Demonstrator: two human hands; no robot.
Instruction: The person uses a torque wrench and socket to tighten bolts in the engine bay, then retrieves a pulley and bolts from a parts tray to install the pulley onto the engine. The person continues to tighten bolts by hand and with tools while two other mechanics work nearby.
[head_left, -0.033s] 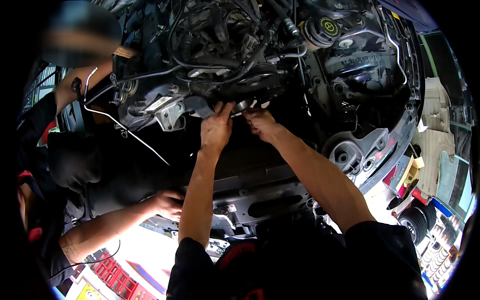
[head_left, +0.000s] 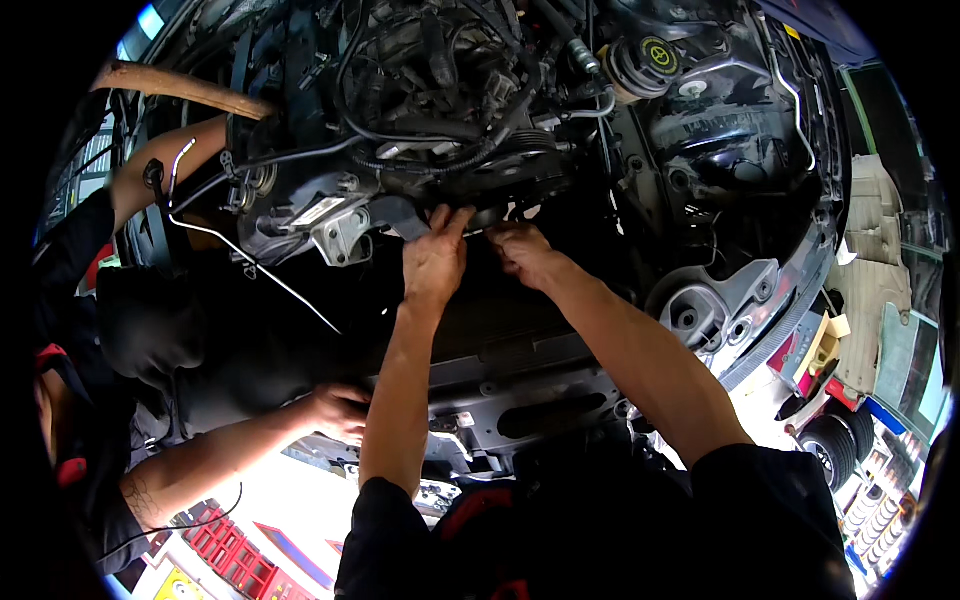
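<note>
My left hand [head_left: 436, 255] reaches into the engine bay at the centre, fingers curled against a dark round pulley-like part [head_left: 480, 215] beside a black bracket [head_left: 398, 212]. My right hand [head_left: 522, 250] is just to the right, fingers bent and pressed together at that part's edge; what they hold is hidden. Above are the engine [head_left: 440, 70] with black hoses and a larger dark pulley [head_left: 515, 165]. A silver bracket [head_left: 340, 235] sits left of my hands, with a thin metal pipe [head_left: 290, 285] running down past it.
A co-worker's hand [head_left: 340, 410] rests on the lower crossmember at left; their other arm [head_left: 170, 160] reaches up near a wooden stick [head_left: 190, 90]. A cap [head_left: 655, 58] tops a reservoir at upper right. Tyres [head_left: 830, 455], boxes and a red tool rack [head_left: 230, 540] are beyond the car.
My hands have shifted very slightly at the round part. At the upper left a dark blurred shape has gone, showing more of the wooden stick.
</note>
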